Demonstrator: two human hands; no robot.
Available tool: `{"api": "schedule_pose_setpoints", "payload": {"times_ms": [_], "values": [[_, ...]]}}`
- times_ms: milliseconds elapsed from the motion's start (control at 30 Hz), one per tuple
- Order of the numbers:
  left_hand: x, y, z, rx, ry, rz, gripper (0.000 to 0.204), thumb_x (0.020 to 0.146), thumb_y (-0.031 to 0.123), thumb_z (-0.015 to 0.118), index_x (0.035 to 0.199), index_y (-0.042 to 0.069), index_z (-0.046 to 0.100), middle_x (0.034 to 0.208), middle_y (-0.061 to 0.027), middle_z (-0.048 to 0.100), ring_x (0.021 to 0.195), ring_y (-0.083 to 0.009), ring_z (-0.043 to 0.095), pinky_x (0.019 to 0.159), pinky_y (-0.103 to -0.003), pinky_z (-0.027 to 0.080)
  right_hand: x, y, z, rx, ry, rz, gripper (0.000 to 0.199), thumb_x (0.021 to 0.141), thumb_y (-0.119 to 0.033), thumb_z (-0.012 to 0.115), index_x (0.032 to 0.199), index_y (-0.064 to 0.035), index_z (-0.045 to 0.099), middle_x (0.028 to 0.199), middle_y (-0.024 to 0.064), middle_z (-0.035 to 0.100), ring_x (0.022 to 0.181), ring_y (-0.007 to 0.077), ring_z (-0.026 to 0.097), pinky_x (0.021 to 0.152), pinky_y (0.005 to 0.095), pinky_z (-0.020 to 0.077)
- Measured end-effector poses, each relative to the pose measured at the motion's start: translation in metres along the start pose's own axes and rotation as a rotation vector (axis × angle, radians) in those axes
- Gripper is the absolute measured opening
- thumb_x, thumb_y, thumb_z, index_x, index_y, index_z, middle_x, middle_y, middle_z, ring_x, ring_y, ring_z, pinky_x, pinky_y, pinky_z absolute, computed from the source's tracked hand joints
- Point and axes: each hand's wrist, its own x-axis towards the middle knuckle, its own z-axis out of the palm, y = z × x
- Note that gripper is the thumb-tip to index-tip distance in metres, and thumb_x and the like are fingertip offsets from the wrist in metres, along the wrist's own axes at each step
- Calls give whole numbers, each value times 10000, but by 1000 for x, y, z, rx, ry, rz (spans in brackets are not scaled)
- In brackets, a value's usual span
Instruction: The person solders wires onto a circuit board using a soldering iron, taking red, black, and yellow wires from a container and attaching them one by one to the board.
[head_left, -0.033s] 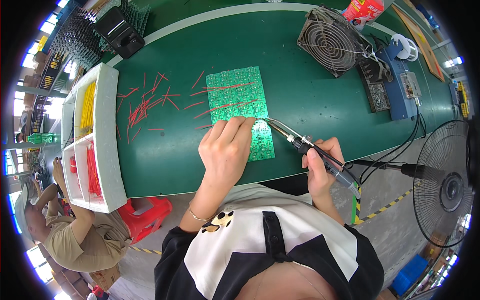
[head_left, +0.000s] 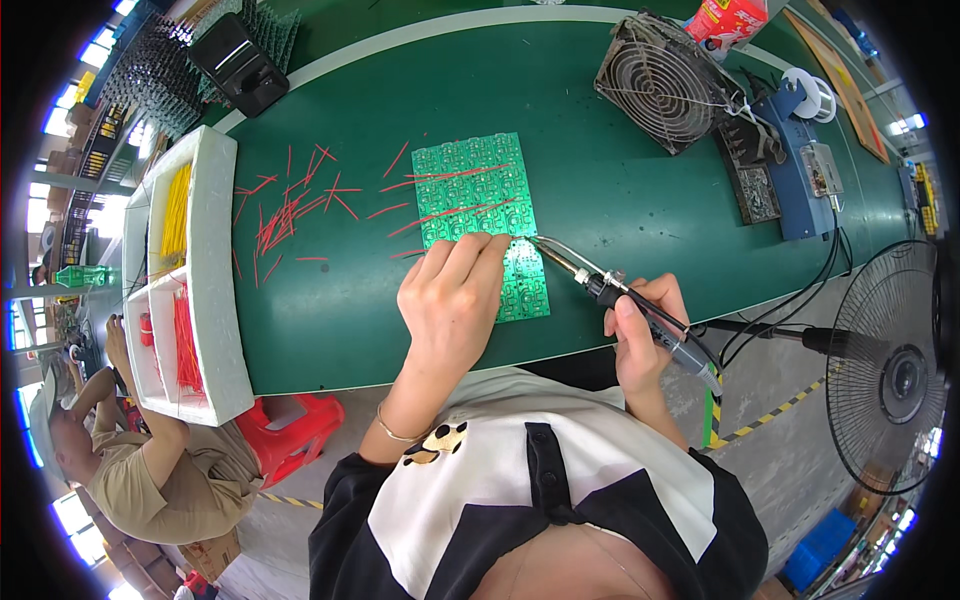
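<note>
A green panel of circuit boards [head_left: 470,160] lies on the green table. Red wires [head_left: 455,213] stretch across it, overhanging its left edge. My left hand [head_left: 450,295] rests over the panel's lower left part, its fingers pinched together near the iron's tip. A short red wire [head_left: 405,254] runs in under these fingers; their grip on it is mostly hidden. In my right hand [head_left: 645,325] is a soldering iron [head_left: 605,290] with a thin metal guide tube alongside. Its tip meets the panel right at my left fingertips.
Loose red wires [head_left: 285,215] are scattered left of the panel. A white foam box [head_left: 220,300] holds yellow and red wires. A square metal fan [head_left: 660,85] and blue solder-reel stand [head_left: 800,170] stand at right. Another person [head_left: 160,470] sits at far left.
</note>
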Motion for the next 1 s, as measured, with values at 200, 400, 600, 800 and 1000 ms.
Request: {"api": "schedule_pose_setpoints", "payload": {"times_ms": [200, 400, 600, 800, 1000], "values": [[2, 3, -3, -17, -47, -39, 191, 637, 6, 672, 806, 93, 663, 744, 17, 578, 606, -137, 539, 513, -264, 429, -1, 0, -1, 286, 76, -42, 187, 815, -89, 576, 795, -6, 410, 640, 96, 510, 515, 94, 449, 472, 220, 366], [2, 1, -3, -6, -37, -38, 190, 634, 3, 671, 801, 93, 663, 739, 19, 580, 603, -135, 538, 513, -261, 430, 0, 2, 2, 12, 21, -45, 189, 814, -105, 560, 773, -31, 391, 602, 70, 460, 478, 85, 383, 438, 221, 344], [-2, 6, -25, -152, -204, -94, 409, 655, 162, 724, 1033, 74, 596, 927, -52, 560, 785, -210, 564, 619, -303, 480, 0, 8, -1, 198, 98, -144, 189, 807, -96, 579, 817, -12, 410, 621, 85, 476, 509, 107, 428, 469, 221, 360], [-5, 2, -39, -278, -309, -129, 533, 626, 264, 746, 1061, 31, 545, 1007, -67, 510, 880, -216, 538, 627, -300, 485, 1, 4, 2, 129, 100, -131, 191, 807, -124, 575, 838, -28, 412, 613, 71, 467, 496, 107, 414, 450, 210, 338], [6, 2, -27, -169, -286, -102, 561, 639, 306, 732, 1080, 25, 529, 1017, -71, 502, 901, -223, 520, 623, -295, 492, -3, 3, 0, 238, 249, -260, 196, 810, -174, 545, 867, -33, 422, 598, 60, 474, 492, 119, 413, 444, 223, 338]]}}
